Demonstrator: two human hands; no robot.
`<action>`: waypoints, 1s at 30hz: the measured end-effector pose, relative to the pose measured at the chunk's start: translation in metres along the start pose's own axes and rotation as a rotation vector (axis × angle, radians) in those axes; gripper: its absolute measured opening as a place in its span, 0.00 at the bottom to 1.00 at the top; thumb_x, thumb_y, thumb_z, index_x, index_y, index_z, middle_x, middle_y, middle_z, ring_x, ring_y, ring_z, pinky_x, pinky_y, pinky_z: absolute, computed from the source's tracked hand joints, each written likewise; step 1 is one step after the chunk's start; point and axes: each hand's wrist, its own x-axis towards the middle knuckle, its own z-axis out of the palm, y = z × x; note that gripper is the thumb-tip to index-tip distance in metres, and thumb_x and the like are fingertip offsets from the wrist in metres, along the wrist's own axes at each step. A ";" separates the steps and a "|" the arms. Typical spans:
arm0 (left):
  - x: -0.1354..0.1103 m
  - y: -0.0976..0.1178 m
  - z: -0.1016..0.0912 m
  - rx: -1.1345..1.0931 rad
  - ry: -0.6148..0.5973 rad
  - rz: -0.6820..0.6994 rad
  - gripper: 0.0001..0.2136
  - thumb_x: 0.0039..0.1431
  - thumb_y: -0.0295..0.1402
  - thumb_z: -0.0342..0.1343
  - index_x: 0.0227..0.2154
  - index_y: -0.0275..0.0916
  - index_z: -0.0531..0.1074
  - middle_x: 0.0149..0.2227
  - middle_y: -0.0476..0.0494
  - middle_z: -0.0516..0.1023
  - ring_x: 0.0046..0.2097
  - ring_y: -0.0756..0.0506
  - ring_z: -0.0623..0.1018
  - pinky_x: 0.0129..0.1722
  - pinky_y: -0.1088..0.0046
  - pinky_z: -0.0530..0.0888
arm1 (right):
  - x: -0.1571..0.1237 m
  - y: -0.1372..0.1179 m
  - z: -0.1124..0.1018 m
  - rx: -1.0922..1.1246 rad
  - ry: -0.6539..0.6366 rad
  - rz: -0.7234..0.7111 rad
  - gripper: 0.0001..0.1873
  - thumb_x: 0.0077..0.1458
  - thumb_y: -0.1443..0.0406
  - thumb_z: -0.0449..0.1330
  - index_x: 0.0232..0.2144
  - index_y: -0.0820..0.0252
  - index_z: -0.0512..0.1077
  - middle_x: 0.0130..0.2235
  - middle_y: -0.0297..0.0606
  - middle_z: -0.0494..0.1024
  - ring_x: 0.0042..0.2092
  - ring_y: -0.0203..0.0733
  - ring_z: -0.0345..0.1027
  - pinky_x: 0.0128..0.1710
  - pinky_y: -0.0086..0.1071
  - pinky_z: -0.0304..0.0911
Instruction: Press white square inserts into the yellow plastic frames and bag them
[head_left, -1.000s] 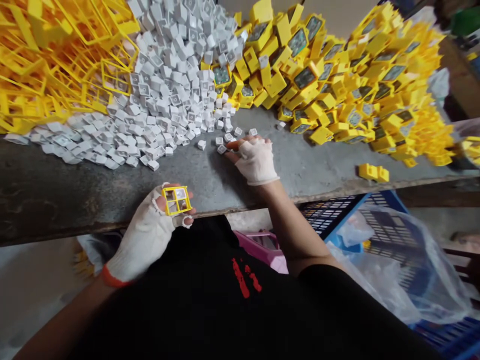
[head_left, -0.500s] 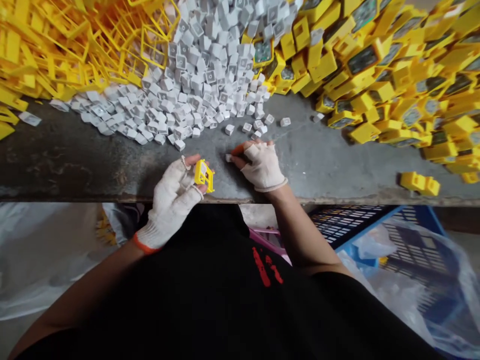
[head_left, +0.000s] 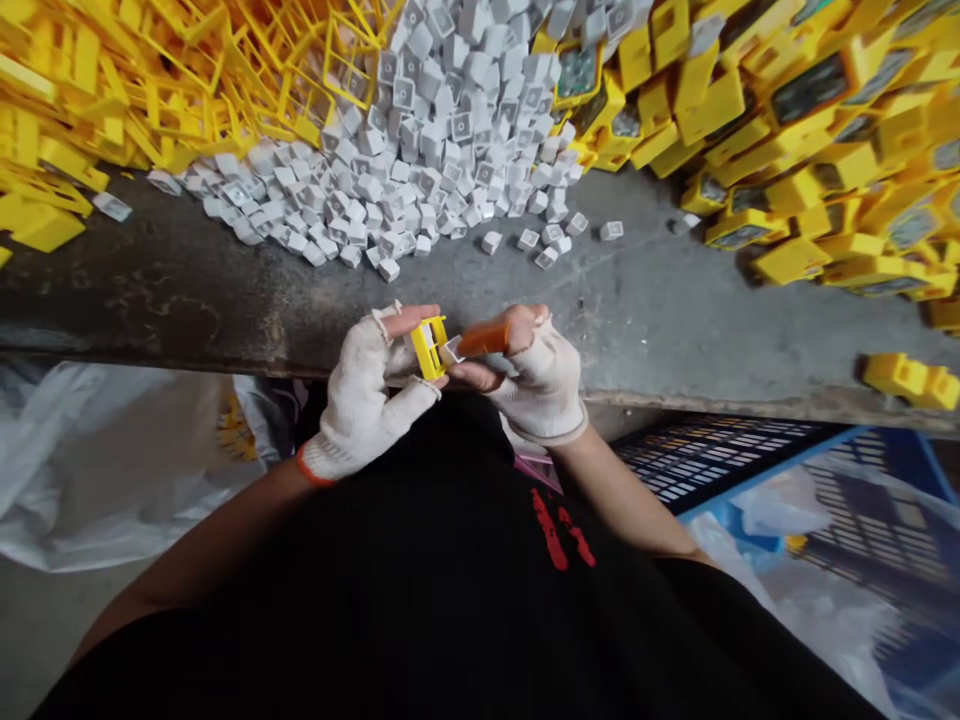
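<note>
My left hand [head_left: 371,395], in a white fingerless glove with an orange cuff, grips a small yellow plastic frame [head_left: 429,350] between thumb and fingertips. Something white shows inside that frame. My right hand [head_left: 536,375], gloved the same way, pinches a small white plastic cap [head_left: 451,350] between thumb and forefinger. The cap is held right at the frame's right side; whether the two touch I cannot tell. Both hands are above the near edge of the grey worktop [head_left: 247,290].
A heap of white caps [head_left: 420,150] lies beyond my hands. Yellow open frames [head_left: 187,80] are piled at the left, yellow housings [head_left: 817,180] at the right. Below the worktop are a plastic bag [head_left: 135,460] and a blue crate [head_left: 720,455].
My right hand has brought the white cap from the worktop left to the yellow frame. My left hand has turned the frame toward it. The whole view has shifted slightly.
</note>
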 end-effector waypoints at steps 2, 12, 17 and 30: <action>0.000 0.006 -0.001 -0.045 -0.019 -0.048 0.29 0.65 0.29 0.77 0.67 0.48 0.80 0.67 0.38 0.86 0.69 0.33 0.86 0.68 0.54 0.86 | -0.001 -0.007 0.005 0.026 -0.012 -0.028 0.12 0.81 0.54 0.65 0.44 0.51 0.80 0.39 0.35 0.89 0.38 0.43 0.79 0.45 0.42 0.69; 0.025 0.027 0.005 -0.665 0.140 -0.660 0.18 0.62 0.41 0.83 0.52 0.47 0.89 0.50 0.44 0.93 0.50 0.39 0.93 0.43 0.69 0.91 | 0.010 0.076 -0.042 -0.444 -0.080 0.241 0.11 0.78 0.55 0.66 0.53 0.46 0.87 0.46 0.41 0.91 0.49 0.54 0.81 0.50 0.52 0.70; 0.033 0.030 0.005 -0.726 0.166 -0.781 0.22 0.55 0.46 0.86 0.49 0.46 0.92 0.47 0.43 0.93 0.45 0.40 0.93 0.38 0.69 0.91 | 0.042 0.143 -0.036 -0.571 -0.265 0.362 0.15 0.67 0.52 0.78 0.51 0.48 0.86 0.51 0.46 0.92 0.59 0.62 0.74 0.60 0.62 0.69; 0.032 0.036 0.013 -0.851 0.120 -0.824 0.19 0.57 0.43 0.86 0.49 0.47 0.91 0.48 0.46 0.93 0.45 0.42 0.92 0.36 0.71 0.90 | 0.022 0.020 -0.032 0.091 -0.187 0.021 0.19 0.81 0.46 0.62 0.54 0.45 0.88 0.49 0.37 0.93 0.47 0.49 0.81 0.52 0.47 0.69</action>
